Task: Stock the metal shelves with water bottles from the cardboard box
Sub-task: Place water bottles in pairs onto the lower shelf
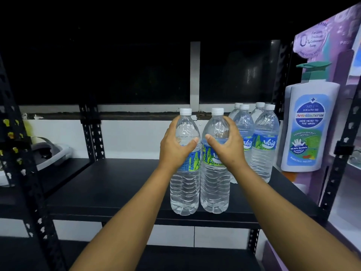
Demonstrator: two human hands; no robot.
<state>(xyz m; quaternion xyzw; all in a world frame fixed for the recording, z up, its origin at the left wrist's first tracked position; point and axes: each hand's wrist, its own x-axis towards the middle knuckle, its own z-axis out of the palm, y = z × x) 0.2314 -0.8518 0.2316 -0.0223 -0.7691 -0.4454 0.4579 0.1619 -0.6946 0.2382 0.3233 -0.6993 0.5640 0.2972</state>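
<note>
The left hand [176,147] is curled round the upper body of the left bottle [184,165]; its fingers [172,124] wrap the far side and the thumb presses across the near face just above the label, so the grip is closed on the plastic; the right hand [226,147] grips the right bottle [214,163] the same way, fingers round the shoulder on the outer side, thumb laid across the front. Both bottles stand upright, long axis vertical, white caps up, bases at the front edge of the black metal shelf [117,184]; whether the bases rest fully on the board or sit just above it cannot be told; the two bottles touch or nearly touch side by side, labels facing the camera.

Behind and to the right of the right bottle stands a group of four bottles [261,141], upright as well, caps up, packed close together toward the back right corner of the shelf; the nearest of them is just beside the right hand. Further right of that group, outside the shelf's upright post, a large white pump bottle [310,126] with a green pump head hangs against a purple display board [343,55]; to the left of the left bottle the shelf board is bare, and beyond its left post lies a grey and white object [52,153], too dim to identify.
</note>
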